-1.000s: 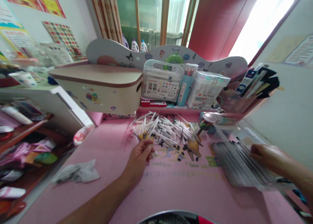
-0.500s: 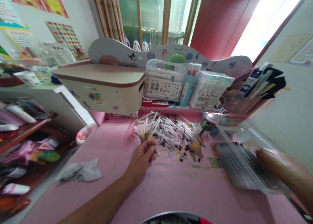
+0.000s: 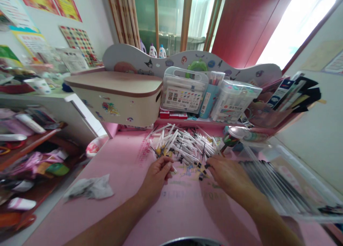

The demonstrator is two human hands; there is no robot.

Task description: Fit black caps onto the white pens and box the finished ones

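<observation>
Near the table's middle my left hand (image 3: 158, 174) is closed in a pinch, and the white end of a pen barrel (image 3: 174, 170) sticks out below its fingers. My right hand (image 3: 227, 174) reaches in from the right, fingertips drawn together at a small black cap (image 3: 207, 165). Several more black caps (image 3: 200, 176) lie just left of those fingertips. Behind both hands spreads a loose pile of white pen barrels (image 3: 184, 146) with thin dark sticks among them. To the right, a clear plastic box (image 3: 273, 199) holds a row of dark-looking pens (image 3: 268, 178).
A crumpled white tissue (image 3: 91, 188) lies on the pink table (image 3: 182, 217) at left. A lidded beige bin (image 3: 120, 103), clear marker cases (image 3: 184, 90) and a pen holder (image 3: 273, 113) line the back shelf. A round rim (image 3: 190, 239) shows at the front edge.
My right hand has moved left from the clear box to the black caps by the pile. My left hand keeps its pinch in nearly the same place. The view has shifted slightly.
</observation>
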